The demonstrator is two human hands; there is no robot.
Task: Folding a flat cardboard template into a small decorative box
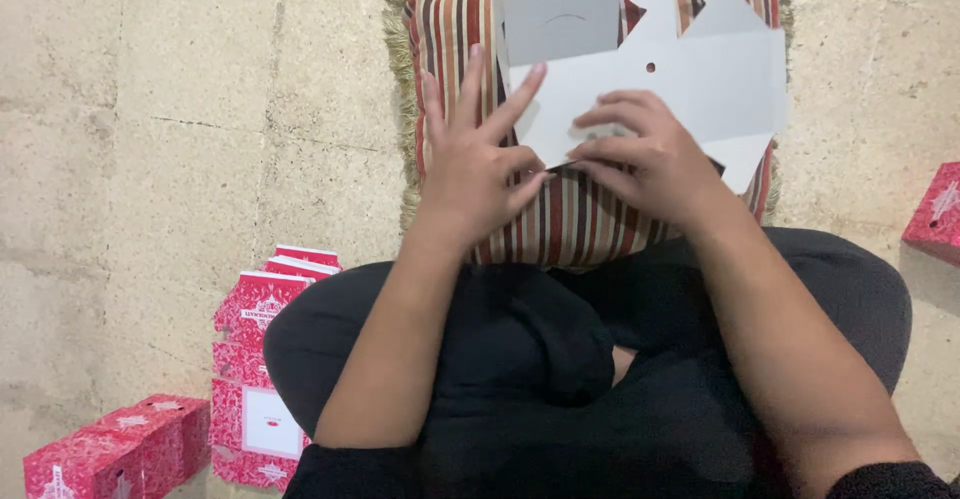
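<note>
A flat, unfolded cardboard box blank [650,79], its plain grey-white inner side facing up, is lying across a striped cushion [560,219] with a fringed edge, which is resting on the concrete floor [200,109] in front of a seated person's crossed legs. The right hand [650,154] is pressing down on the lower middle of the blank, its fingers curled and its fingertips pinching along an edge near a crease, though exactly how much card it is gripping cannot be told. The left hand [480,154] is lying mostly open, fingers spread, with its fingertips touching the blank's left edge and its palm over the cushion, holding nothing firmly. The blank appears to be at an early stage of folding: its flaps and tabs are spreading outward flat, and no walls are standing up. To the person's left, a stack of flat red patterned blanks [262,359] is waiting on the floor, with made-up red boxes [120,449] just beyond, and another red box [935,214] is sitting at the far right edge.
</note>
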